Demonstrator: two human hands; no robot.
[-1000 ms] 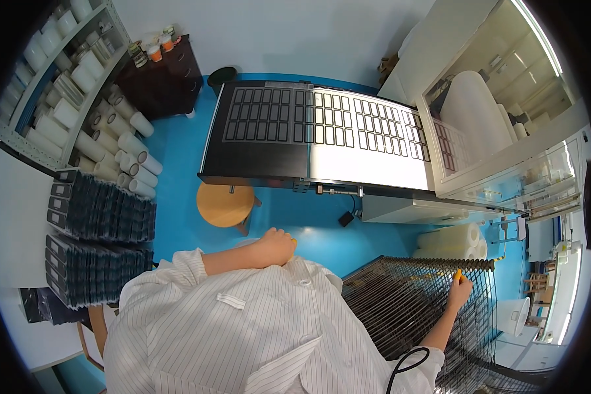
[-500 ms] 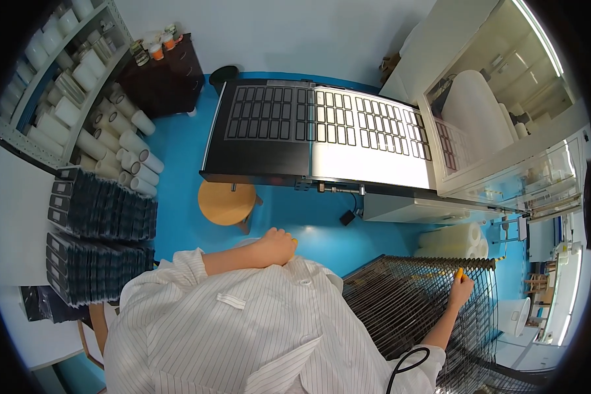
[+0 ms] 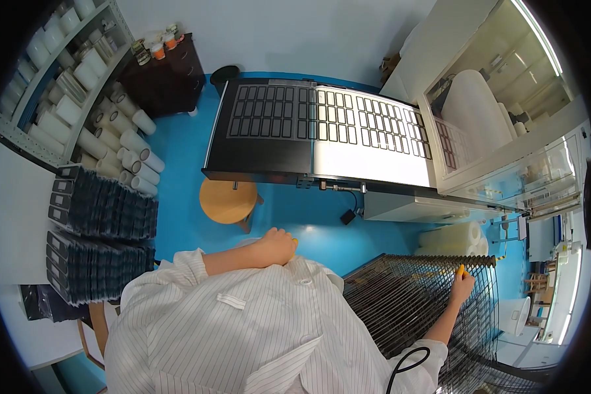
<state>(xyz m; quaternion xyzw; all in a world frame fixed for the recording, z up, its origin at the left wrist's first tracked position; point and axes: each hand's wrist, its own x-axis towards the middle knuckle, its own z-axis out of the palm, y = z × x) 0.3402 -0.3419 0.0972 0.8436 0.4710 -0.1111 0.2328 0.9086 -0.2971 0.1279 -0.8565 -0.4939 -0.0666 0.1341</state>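
My left hand point(image 3: 276, 246) is held in front of my body, its fingers curled in. A bit of yellow, like a finger cover, shows at its fingertips; the inside of the hand is hidden. Off to the right, my right hand point(image 3: 463, 287) is closed at the upper edge of a dark wire drying rack point(image 3: 400, 302) with many stacked shelves. A yellow finger cover is on one of its fingers. Ahead stands a long machine bed point(image 3: 262, 154), where a clear sheet printed with rows of dark-outlined rectangles point(image 3: 374, 121) lies across its black and lit white parts.
A round wooden stool point(image 3: 226, 200) stands before the bed. At the right is a white machine cabinet point(image 3: 427, 111) with clear panels. Stacks of black trays point(image 3: 102, 203) and shelves of white rolls point(image 3: 79, 98) line the left. More rolls point(image 3: 453, 238) lie behind the rack.
My right hand has shifted very slightly up and to the right along the rack's edge. My left hand has stayed in place.
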